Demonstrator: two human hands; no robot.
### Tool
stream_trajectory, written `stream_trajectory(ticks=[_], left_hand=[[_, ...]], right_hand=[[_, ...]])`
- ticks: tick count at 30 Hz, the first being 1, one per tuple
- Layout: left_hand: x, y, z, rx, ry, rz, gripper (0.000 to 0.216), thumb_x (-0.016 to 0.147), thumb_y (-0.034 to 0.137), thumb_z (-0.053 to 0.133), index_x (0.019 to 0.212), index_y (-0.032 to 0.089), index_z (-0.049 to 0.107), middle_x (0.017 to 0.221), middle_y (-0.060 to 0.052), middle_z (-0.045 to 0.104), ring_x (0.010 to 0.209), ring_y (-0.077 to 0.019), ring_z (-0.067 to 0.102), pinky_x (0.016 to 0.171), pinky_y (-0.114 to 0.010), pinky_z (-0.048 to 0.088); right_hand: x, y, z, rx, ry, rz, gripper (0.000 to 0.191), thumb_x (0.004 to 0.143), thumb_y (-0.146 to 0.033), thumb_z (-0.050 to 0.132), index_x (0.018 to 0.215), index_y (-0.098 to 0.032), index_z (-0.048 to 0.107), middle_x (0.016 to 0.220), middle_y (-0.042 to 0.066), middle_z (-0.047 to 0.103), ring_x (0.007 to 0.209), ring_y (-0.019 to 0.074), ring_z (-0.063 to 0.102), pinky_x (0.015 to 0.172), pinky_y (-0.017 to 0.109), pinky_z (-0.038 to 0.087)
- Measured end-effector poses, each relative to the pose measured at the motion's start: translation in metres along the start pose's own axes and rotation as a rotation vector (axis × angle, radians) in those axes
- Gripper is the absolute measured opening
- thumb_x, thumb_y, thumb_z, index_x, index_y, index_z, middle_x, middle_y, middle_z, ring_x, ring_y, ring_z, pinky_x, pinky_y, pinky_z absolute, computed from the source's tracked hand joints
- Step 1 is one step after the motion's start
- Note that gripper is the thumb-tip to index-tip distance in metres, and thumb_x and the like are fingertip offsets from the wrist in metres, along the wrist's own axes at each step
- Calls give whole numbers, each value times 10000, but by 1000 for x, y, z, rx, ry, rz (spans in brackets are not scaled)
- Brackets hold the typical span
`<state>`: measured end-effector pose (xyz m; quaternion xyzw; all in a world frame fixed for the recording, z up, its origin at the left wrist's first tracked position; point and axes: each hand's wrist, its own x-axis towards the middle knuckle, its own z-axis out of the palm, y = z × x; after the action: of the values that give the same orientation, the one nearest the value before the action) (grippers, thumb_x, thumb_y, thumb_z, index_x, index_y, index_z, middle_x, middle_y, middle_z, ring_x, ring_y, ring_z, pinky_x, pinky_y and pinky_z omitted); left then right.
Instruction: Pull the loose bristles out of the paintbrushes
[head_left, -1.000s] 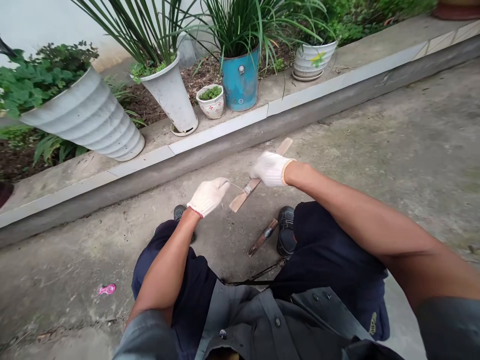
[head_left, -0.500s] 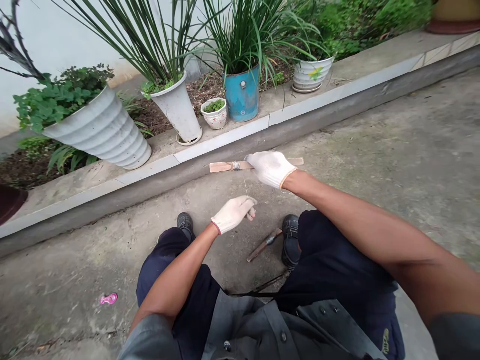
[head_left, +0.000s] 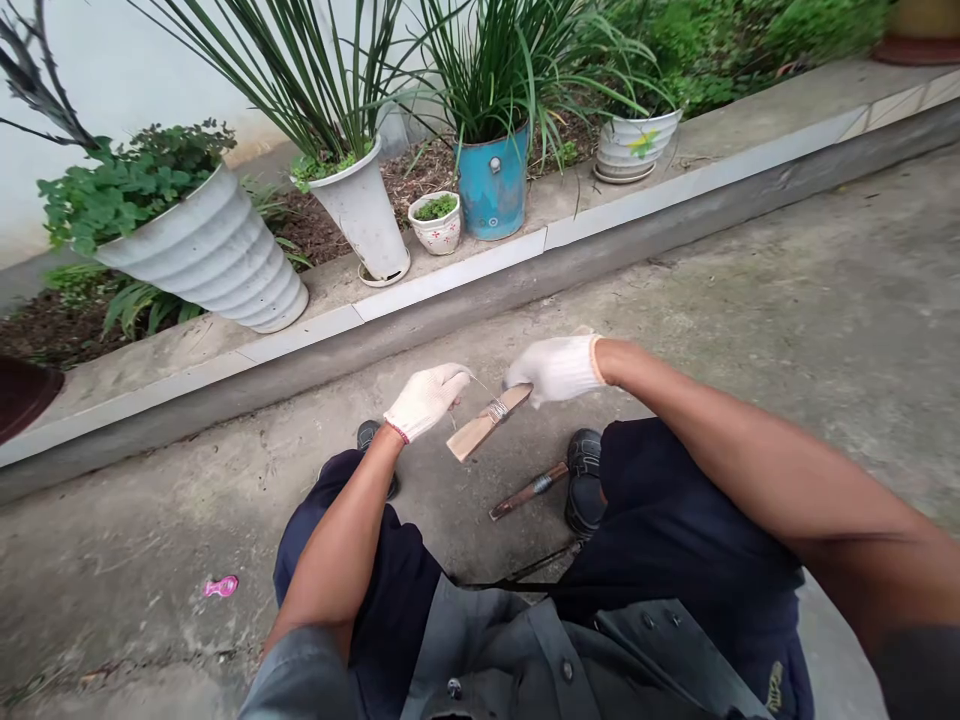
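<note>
Both my hands wear white knit gloves. My right hand (head_left: pixel 556 367) is closed around a flat wooden strip (head_left: pixel 480 428) that slants down to the left, with a band of thin wire (head_left: pixel 496 409) wound round its middle. My left hand (head_left: pixel 425 398) pinches the free end of that wire just left of the strip. I sit above a concrete floor with my knees apart. A second wire-wrapped strip (head_left: pixel 529 490) lies on the ground between my black shoes.
A raised concrete curb (head_left: pixel 465 285) runs across ahead, carrying a ribbed white pot (head_left: pixel 206 255), a tall white pot (head_left: pixel 365 215), a small white pot (head_left: pixel 437 222), a blue pot (head_left: pixel 491 182) and a striped pot (head_left: pixel 636 145). A pink scrap (head_left: pixel 220 586) lies on the floor at left.
My right hand has drawn back toward me, turning the strip from level to slanted. My left hand has risen to the strip's left, still pinching the wire.
</note>
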<state>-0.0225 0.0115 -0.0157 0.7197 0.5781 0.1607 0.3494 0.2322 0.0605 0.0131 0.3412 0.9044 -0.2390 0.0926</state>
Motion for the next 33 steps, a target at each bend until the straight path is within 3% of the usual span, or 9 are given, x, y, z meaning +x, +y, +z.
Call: stream_trajectory(ticks=[3,7,10,17,20,24,28,30,33], left_hand=[[4,-2,5,-147,-42,-19,311,994,403,527,922,182,734,798,-46,722,761,-186,673,731,-275,513],[3,7,28,-322,-106,-36,395,1033,439,453,885,152,681,786,-73,726,678,-165,681,689,-279,541],[-1,16,46,-458,-179,-33,303,1021,380,464,1004,152,662,782,-40,710,661,-142,673,677,-260,540],[-6,22,52,-323,-320,-55,280,1001,339,466,1110,161,652,766,-7,695,605,-125,633,612,-237,498],[-6,18,35,-83,-243,-48,299,1000,393,468,986,193,688,706,7,675,578,-135,599,564,-239,429],[-4,10,11,180,-56,59,332,997,388,470,796,212,666,672,2,648,637,-157,568,598,-266,376],[0,-1,2,149,9,-1,341,976,426,509,761,209,660,652,5,634,637,-157,556,597,-263,377],[2,-5,4,49,-9,-13,343,972,434,522,755,203,653,666,4,646,637,-147,566,598,-245,397],[4,-4,14,-162,-33,-57,350,983,446,512,791,188,650,706,-16,679,614,-133,595,615,-232,450]], right_hand=[[-7,-5,-17,47,47,-80,250,794,-321,670,1019,-248,750,851,-14,728,730,160,619,664,273,384],[4,-7,-25,42,312,69,329,877,-391,624,1146,-232,725,1002,36,754,856,194,658,708,275,398],[15,-5,-20,-74,378,199,316,938,-341,558,1192,-228,706,1057,77,754,893,220,674,722,297,400],[31,0,-8,-342,324,276,318,930,-150,483,1115,-128,741,1067,213,745,1024,318,683,843,400,433],[37,-1,1,-374,269,298,278,889,-115,521,994,-99,778,1007,246,744,1036,351,675,889,457,427],[33,-4,13,-363,107,209,180,807,-88,615,857,-137,780,907,183,751,929,301,684,863,433,428],[13,-6,7,-183,-86,-26,161,743,-160,681,874,-214,755,770,36,712,717,196,632,686,308,391],[4,-7,-2,-48,-50,-77,179,778,-258,681,944,-241,747,809,-2,717,702,165,615,649,275,371],[2,-10,-16,45,166,-16,276,835,-373,657,1069,-248,735,952,9,747,804,176,648,676,264,391]])
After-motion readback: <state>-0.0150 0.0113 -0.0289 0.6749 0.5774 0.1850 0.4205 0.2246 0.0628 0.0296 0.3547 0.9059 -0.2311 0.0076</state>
